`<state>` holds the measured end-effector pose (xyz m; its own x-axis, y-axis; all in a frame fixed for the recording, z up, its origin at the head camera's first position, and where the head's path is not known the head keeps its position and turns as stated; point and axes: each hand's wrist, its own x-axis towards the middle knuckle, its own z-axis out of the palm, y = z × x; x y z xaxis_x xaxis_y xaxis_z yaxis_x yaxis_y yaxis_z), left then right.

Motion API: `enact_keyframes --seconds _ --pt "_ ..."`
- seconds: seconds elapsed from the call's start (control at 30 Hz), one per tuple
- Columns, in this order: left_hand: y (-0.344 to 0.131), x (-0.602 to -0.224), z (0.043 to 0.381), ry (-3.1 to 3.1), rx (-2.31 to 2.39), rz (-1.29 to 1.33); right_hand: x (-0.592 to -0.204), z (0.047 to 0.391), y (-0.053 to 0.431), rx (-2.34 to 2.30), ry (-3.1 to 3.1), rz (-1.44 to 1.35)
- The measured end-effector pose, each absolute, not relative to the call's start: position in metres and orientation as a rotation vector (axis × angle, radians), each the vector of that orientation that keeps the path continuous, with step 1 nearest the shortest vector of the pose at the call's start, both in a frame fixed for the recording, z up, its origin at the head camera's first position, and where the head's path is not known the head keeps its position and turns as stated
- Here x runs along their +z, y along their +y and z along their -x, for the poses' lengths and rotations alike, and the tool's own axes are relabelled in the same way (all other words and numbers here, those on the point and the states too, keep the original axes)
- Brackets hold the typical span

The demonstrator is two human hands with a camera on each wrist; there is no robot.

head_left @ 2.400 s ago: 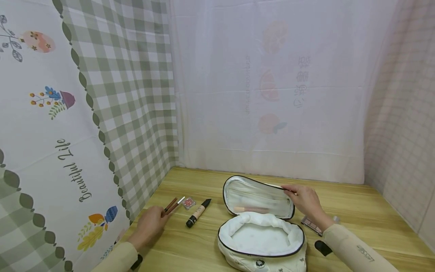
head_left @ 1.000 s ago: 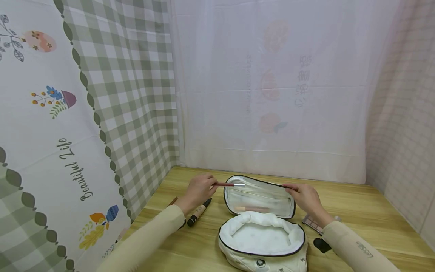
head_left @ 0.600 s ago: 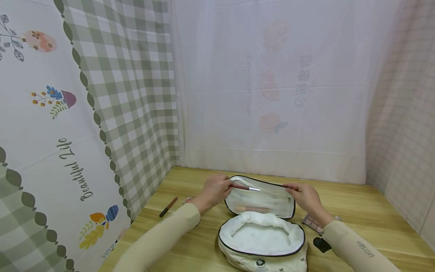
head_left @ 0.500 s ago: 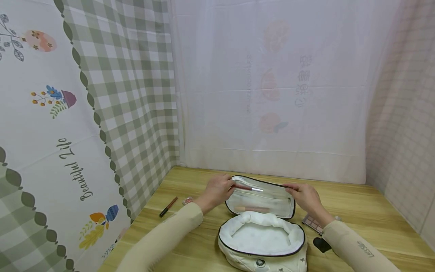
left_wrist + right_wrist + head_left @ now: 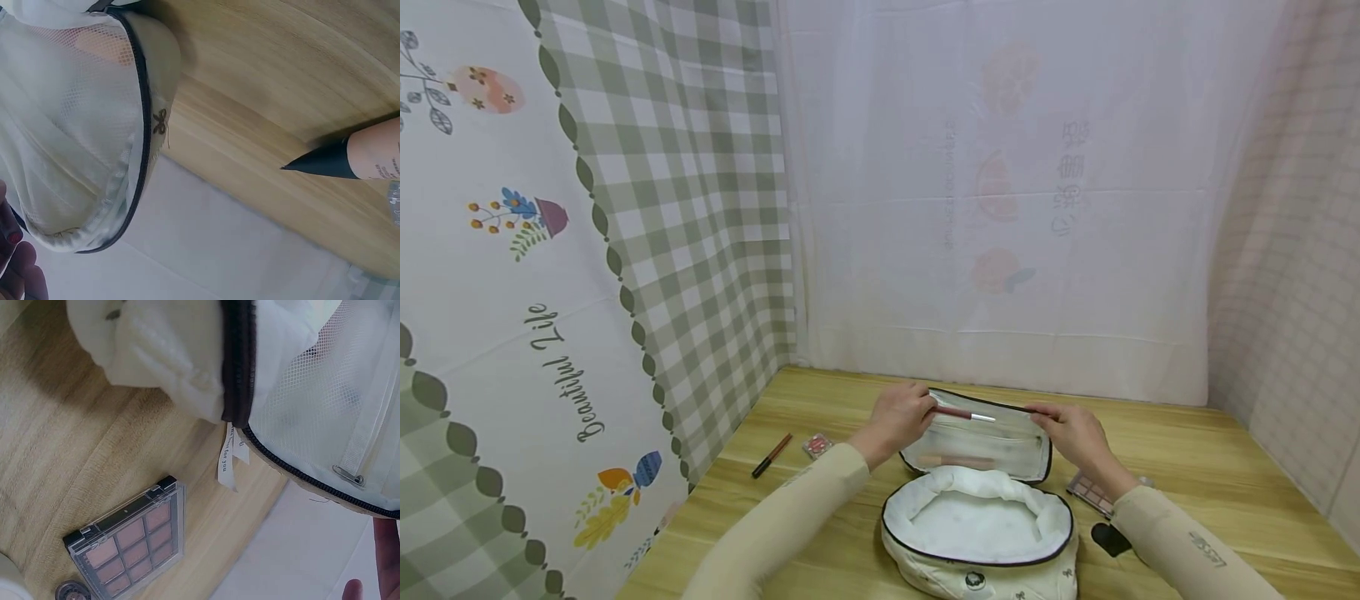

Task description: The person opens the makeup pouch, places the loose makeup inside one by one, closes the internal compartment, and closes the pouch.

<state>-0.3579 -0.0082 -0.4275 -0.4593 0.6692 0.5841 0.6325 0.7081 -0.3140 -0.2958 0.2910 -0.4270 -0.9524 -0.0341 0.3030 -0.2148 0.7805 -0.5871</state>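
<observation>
My left hand holds a slim makeup brush with a dark red handle and silver end, lying across the raised lid. With its fingertips, my right hand pinches the lid's right upper edge. The lid belongs to a cream quilted cosmetic bag, unzipped, with a padded white interior. A mesh pocket lines the lid, its small zipper pull showing in the right wrist view. Behind the mesh lies a blurred brown stick with a peach end. The brush is not clear in the left wrist view.
A brown-and-black pencil-like stick and a small clear case lie at left. A peach tube with black pointed cap is hidden by my left arm in the head view. At right are an eyeshadow palette and a black item.
My left hand took the brush from the left side of the table, leaving the brown-and-black stick there, and carried it right to the lid. My right hand stays on the lid's edge.
</observation>
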Motion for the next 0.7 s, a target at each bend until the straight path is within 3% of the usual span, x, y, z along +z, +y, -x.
enact_keyframes --seconds 0.7 --pt "0.018 -0.437 0.355 -2.160 0.288 1.010 -0.425 0.298 0.293 0.840 -2.703 -0.242"
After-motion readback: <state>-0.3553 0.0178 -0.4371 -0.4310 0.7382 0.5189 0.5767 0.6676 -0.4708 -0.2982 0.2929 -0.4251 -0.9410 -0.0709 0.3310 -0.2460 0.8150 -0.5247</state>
